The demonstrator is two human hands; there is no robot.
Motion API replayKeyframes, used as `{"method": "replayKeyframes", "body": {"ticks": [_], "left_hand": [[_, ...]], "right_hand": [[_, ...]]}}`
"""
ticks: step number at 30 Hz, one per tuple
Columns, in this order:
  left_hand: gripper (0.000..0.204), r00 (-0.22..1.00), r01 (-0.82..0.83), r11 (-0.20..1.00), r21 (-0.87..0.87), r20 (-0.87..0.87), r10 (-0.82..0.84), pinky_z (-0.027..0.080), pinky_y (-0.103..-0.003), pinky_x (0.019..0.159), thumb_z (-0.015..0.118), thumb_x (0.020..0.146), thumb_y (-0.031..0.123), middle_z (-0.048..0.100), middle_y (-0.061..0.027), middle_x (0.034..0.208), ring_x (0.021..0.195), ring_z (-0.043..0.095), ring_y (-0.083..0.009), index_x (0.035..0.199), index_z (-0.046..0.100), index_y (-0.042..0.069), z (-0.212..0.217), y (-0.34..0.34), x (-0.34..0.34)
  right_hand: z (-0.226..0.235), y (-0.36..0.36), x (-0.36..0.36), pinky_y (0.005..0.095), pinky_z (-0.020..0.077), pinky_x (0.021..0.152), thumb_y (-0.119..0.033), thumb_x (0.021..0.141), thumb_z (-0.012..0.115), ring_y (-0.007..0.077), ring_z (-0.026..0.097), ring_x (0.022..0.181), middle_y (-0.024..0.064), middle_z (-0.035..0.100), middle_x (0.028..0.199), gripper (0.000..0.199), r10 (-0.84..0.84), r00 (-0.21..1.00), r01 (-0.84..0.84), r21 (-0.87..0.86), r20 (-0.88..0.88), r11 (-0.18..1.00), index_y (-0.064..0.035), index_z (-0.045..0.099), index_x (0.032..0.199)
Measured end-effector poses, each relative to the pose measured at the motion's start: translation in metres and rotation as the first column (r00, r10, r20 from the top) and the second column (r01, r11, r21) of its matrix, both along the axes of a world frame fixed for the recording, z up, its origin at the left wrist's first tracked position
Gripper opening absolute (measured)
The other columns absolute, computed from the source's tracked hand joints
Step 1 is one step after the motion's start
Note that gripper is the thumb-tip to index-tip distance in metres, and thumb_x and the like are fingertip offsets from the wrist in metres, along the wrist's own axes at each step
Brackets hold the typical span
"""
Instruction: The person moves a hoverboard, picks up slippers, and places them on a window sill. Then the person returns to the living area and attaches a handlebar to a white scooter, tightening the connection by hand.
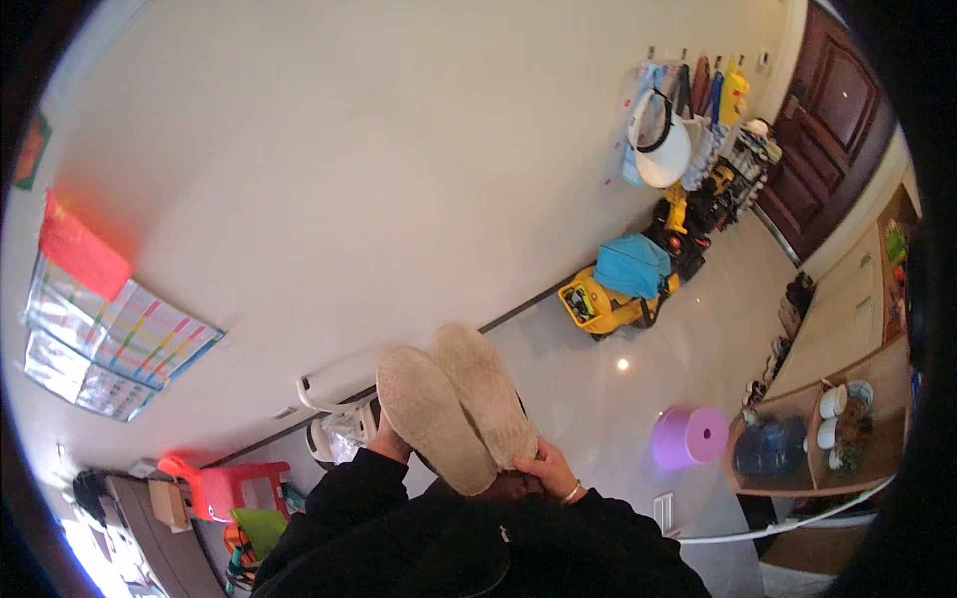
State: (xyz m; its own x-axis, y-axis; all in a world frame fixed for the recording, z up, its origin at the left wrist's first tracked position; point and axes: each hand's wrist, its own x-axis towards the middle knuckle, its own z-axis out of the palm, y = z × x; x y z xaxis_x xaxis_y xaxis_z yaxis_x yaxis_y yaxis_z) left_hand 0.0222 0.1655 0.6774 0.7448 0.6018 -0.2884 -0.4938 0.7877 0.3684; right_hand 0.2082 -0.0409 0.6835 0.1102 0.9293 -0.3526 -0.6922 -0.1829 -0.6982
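A pair of beige, fuzzy-looking shoe insoles is held up in front of my body, side by side and partly overlapping. My left hand [391, 444] grips the left insole [431, 414] by its outer edge, most of its fingers hidden behind it. At the lower end of the right insole [483, 384], my right hand [550, 470] is closed, the thumb lying on the pale face and the other fingers underneath. Dark edging shows along parts of both insoles. Black sleeves cover my forearms, and a bracelet circles my right wrist.
Beyond the insoles, a yellow ride-on toy [598, 307] with a blue cloth stands along the wall. A purple stool [688, 437] is on the floor at right, near a wooden shelf [788, 483]. A red plastic chair [224, 488] stands at left. Bags and a white visor [663, 159] hang from hooks.
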Motion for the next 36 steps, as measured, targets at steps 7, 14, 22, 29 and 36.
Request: {"method": "replayKeyframes", "body": {"ticks": [7,14,22,29,36], "left_hand": [[0.056,0.857,0.288,0.927,0.241,-0.497,-0.137,0.043,-0.047,0.092,0.043,0.089,0.051,0.054,-0.0099,0.121,0.111,0.052,-0.0274,0.126,0.047,0.010,-0.041,-0.006,0.022],[0.059,0.756,0.565,0.825,-0.027,-0.384,-0.530,0.041,-0.047,0.094,0.043,0.087,0.054,0.051,-0.0098,0.124,0.113,0.049,-0.0274,0.128,0.044,0.011,-0.063,0.012,0.050],[0.064,0.512,0.821,0.568,-0.054,-0.369,-0.776,0.039,-0.047,0.096,0.043,0.085,0.057,0.048,-0.0095,0.128,0.117,0.046,-0.0274,0.130,0.042,0.012,-0.055,-0.009,0.101],[0.068,0.313,0.947,0.315,0.065,-0.417,-0.853,0.037,-0.048,0.097,0.042,0.084,0.060,0.045,-0.0093,0.131,0.119,0.043,-0.0275,0.132,0.039,0.013,-0.033,-0.121,0.157],[0.072,0.167,0.979,0.079,0.190,-0.509,-0.845,0.035,-0.048,0.099,0.042,0.082,0.063,0.042,-0.0092,0.134,0.122,0.040,-0.0275,0.134,0.037,0.014,-0.011,-0.244,0.197]], "right_hand": [[-0.012,-0.011,0.008,0.0339,0.0477,0.083,-0.021,0.079,0.067,0.0183,0.057,0.098,0.0102,0.056,0.114,0.058,-0.090,0.995,0.085,-0.128,-0.035,0.988,0.0021,0.041,0.125],[-0.007,-0.008,-0.001,0.0332,0.0446,0.089,-0.020,0.080,0.066,0.0187,0.054,0.105,0.0090,0.054,0.119,0.058,-0.222,0.975,0.205,-0.321,-0.015,0.924,0.0003,0.041,0.128],[0.006,-0.062,-0.027,0.0342,0.0391,0.097,-0.017,0.083,0.062,0.0196,0.049,0.113,0.0104,0.051,0.124,0.055,-0.470,0.882,0.453,-0.290,0.011,0.843,0.0019,0.039,0.129],[-0.008,-0.177,-0.054,0.0340,0.0413,0.094,-0.012,0.085,0.059,0.0197,0.051,0.110,0.0103,0.053,0.121,0.048,-0.718,0.696,0.712,-0.147,0.011,0.687,0.0027,0.041,0.127],[-0.004,-0.290,-0.063,0.0336,0.0453,0.087,-0.018,0.083,0.063,0.0189,0.055,0.103,0.0098,0.055,0.116,0.050,-0.866,0.494,0.861,-0.095,-0.073,0.499,0.0016,0.043,0.125]]}}
